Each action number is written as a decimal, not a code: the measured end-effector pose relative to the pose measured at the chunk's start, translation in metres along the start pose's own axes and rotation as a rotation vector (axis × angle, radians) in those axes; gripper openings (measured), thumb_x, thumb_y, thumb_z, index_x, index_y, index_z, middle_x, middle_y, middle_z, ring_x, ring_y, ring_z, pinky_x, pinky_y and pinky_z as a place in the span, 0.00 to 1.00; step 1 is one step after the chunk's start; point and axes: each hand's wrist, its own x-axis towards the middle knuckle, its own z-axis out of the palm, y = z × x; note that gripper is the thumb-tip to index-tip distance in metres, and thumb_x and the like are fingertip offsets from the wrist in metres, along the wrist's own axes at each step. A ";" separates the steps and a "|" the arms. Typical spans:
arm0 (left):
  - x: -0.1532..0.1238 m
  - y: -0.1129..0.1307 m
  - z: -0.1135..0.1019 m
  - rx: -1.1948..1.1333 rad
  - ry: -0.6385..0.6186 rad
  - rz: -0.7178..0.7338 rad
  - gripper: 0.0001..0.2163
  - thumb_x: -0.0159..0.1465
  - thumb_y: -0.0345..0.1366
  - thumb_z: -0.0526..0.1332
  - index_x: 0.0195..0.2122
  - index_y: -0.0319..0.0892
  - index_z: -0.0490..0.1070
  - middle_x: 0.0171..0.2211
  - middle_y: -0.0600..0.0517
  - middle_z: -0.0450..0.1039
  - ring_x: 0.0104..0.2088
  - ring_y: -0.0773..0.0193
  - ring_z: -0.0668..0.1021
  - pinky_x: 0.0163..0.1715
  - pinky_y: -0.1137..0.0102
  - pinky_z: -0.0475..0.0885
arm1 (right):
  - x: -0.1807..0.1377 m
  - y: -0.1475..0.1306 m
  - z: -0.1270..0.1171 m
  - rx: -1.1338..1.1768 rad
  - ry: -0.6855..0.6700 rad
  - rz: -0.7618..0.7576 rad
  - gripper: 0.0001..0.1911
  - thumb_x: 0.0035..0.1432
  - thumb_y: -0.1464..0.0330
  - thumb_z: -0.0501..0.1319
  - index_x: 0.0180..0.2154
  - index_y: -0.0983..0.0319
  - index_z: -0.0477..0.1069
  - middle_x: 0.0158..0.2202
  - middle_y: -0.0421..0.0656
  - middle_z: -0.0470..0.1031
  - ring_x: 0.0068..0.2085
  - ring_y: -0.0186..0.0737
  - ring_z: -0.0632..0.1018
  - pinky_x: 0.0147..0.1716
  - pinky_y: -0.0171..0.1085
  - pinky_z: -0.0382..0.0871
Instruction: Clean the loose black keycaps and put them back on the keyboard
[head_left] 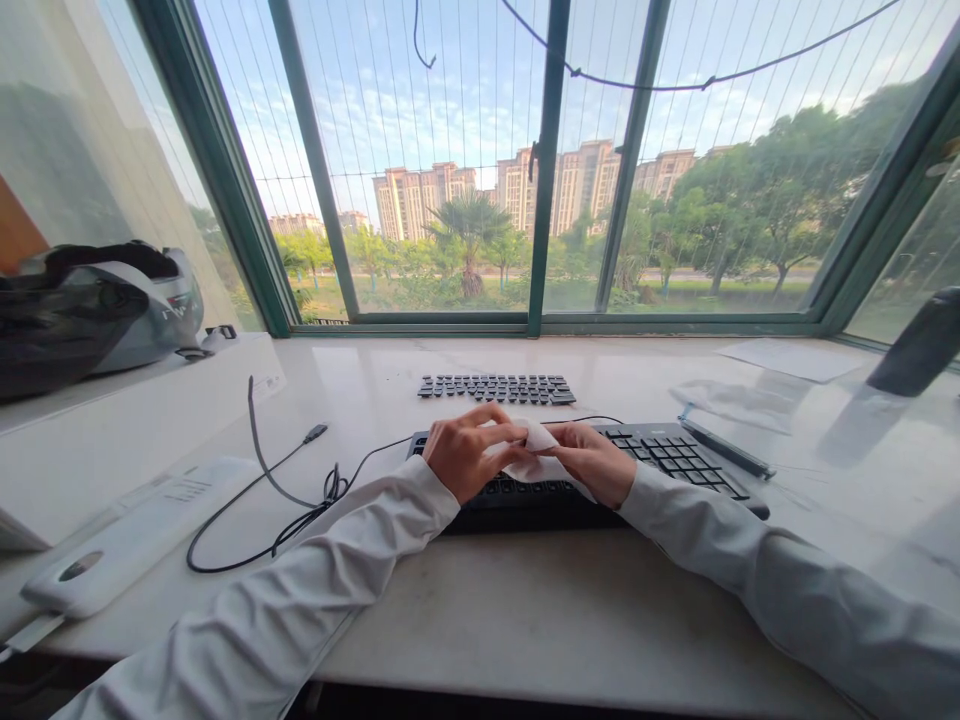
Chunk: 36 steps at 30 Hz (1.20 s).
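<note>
Head view: two bare hands pinch a white tissue (538, 437) between them, above a black keyboard (675, 455) on a pale counter (555, 620).

The left hand (472, 452) grips one side of the tissue with thumb and fingers, and the right hand (596, 462) grips the other; the two stand close together over the middle of the keyboard. The tissue's lower part hangs toward the keys, and whether it touches them cannot be told. Beyond the keyboard, near the window (538, 325), dark keycaps (496, 388) lie in rows. A black cable (334, 490) lies bundled to the left. To the right, a thin dark rod (726, 449) lies beside the keyboard's far edge, with a crumpled clear plastic bag (735, 400) just behind it.
</note>
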 end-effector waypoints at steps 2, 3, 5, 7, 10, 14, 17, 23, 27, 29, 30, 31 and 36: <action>0.000 0.001 -0.001 -0.004 0.032 -0.018 0.14 0.56 0.51 0.59 0.38 0.52 0.76 0.34 0.55 0.74 0.26 0.73 0.74 0.25 0.77 0.66 | 0.000 0.000 -0.001 -0.021 0.012 -0.012 0.16 0.45 0.58 0.65 0.31 0.65 0.74 0.27 0.42 0.73 0.29 0.37 0.72 0.31 0.36 0.64; 0.000 0.002 -0.001 -0.013 0.055 -0.021 0.15 0.55 0.52 0.59 0.39 0.52 0.76 0.33 0.55 0.74 0.25 0.73 0.73 0.24 0.77 0.66 | 0.001 0.000 -0.002 -0.040 0.025 -0.028 0.17 0.45 0.58 0.65 0.31 0.65 0.73 0.27 0.42 0.73 0.28 0.36 0.71 0.30 0.35 0.64; 0.000 0.004 -0.002 -0.029 0.089 -0.012 0.16 0.54 0.52 0.60 0.40 0.52 0.76 0.31 0.56 0.74 0.24 0.74 0.72 0.23 0.78 0.65 | 0.001 0.001 -0.004 -0.104 0.046 -0.078 0.18 0.45 0.57 0.65 0.31 0.65 0.72 0.28 0.42 0.73 0.28 0.36 0.71 0.29 0.35 0.63; 0.000 0.005 -0.002 -0.031 0.092 0.008 0.16 0.55 0.51 0.60 0.41 0.52 0.75 0.30 0.56 0.74 0.23 0.75 0.71 0.23 0.78 0.65 | 0.002 0.003 -0.007 -0.192 0.050 -0.119 0.19 0.45 0.55 0.64 0.31 0.66 0.72 0.28 0.42 0.72 0.29 0.35 0.70 0.30 0.34 0.62; 0.000 0.005 -0.001 -0.027 0.069 0.023 0.15 0.56 0.51 0.59 0.40 0.52 0.76 0.29 0.56 0.74 0.23 0.75 0.71 0.23 0.78 0.65 | 0.002 0.008 -0.012 -0.313 0.075 -0.121 0.21 0.50 0.51 0.59 0.28 0.65 0.71 0.24 0.40 0.69 0.27 0.33 0.68 0.27 0.33 0.60; -0.001 0.003 0.000 -0.035 0.071 0.008 0.15 0.57 0.50 0.59 0.39 0.51 0.76 0.30 0.54 0.74 0.24 0.73 0.72 0.24 0.78 0.65 | 0.002 0.012 -0.014 -0.334 0.136 -0.098 0.25 0.50 0.48 0.55 0.26 0.64 0.71 0.20 0.38 0.66 0.25 0.33 0.66 0.25 0.33 0.59; -0.002 0.003 0.000 -0.043 0.066 -0.002 0.14 0.57 0.50 0.59 0.39 0.52 0.76 0.30 0.55 0.75 0.23 0.74 0.72 0.23 0.78 0.65 | 0.003 0.014 -0.012 -0.237 0.172 -0.076 0.25 0.49 0.47 0.56 0.25 0.63 0.70 0.18 0.37 0.63 0.22 0.32 0.63 0.22 0.33 0.56; 0.000 0.005 -0.001 -0.030 0.034 -0.030 0.12 0.56 0.49 0.61 0.37 0.53 0.76 0.31 0.57 0.75 0.24 0.73 0.73 0.21 0.78 0.63 | -0.001 0.011 0.000 -0.170 0.123 -0.075 0.22 0.48 0.51 0.60 0.29 0.64 0.72 0.24 0.40 0.70 0.26 0.32 0.67 0.26 0.33 0.59; 0.000 0.006 0.001 -0.023 0.032 -0.055 0.10 0.56 0.47 0.61 0.35 0.52 0.76 0.32 0.58 0.76 0.27 0.72 0.74 0.22 0.78 0.64 | -0.003 0.008 0.001 -0.136 0.138 -0.066 0.22 0.45 0.53 0.63 0.32 0.66 0.75 0.27 0.42 0.73 0.29 0.35 0.71 0.28 0.34 0.61; 0.000 0.006 0.002 -0.033 0.028 -0.058 0.10 0.56 0.47 0.61 0.34 0.51 0.76 0.33 0.58 0.76 0.27 0.71 0.75 0.23 0.78 0.65 | -0.003 0.007 -0.001 -0.112 0.173 -0.051 0.21 0.41 0.55 0.66 0.32 0.66 0.76 0.27 0.41 0.74 0.30 0.36 0.71 0.28 0.34 0.61; 0.000 0.007 0.001 -0.040 0.028 -0.058 0.10 0.56 0.47 0.61 0.34 0.50 0.75 0.33 0.57 0.76 0.27 0.71 0.75 0.24 0.78 0.66 | -0.003 0.006 -0.002 -0.095 0.192 -0.039 0.21 0.39 0.56 0.67 0.31 0.66 0.76 0.27 0.41 0.74 0.29 0.37 0.72 0.28 0.34 0.61; 0.000 0.008 0.001 -0.049 0.029 -0.057 0.11 0.56 0.48 0.60 0.33 0.49 0.75 0.32 0.57 0.76 0.27 0.71 0.75 0.25 0.78 0.66 | -0.003 0.006 -0.004 -0.073 0.212 -0.024 0.20 0.37 0.57 0.69 0.29 0.66 0.76 0.26 0.41 0.74 0.28 0.36 0.71 0.27 0.34 0.61; -0.001 0.011 -0.001 -0.071 0.036 -0.044 0.12 0.57 0.49 0.59 0.33 0.47 0.74 0.30 0.58 0.77 0.19 0.75 0.70 0.26 0.78 0.67 | 0.000 0.007 -0.008 0.076 0.330 0.028 0.19 0.25 0.62 0.73 0.21 0.66 0.73 0.19 0.38 0.71 0.22 0.30 0.68 0.22 0.32 0.58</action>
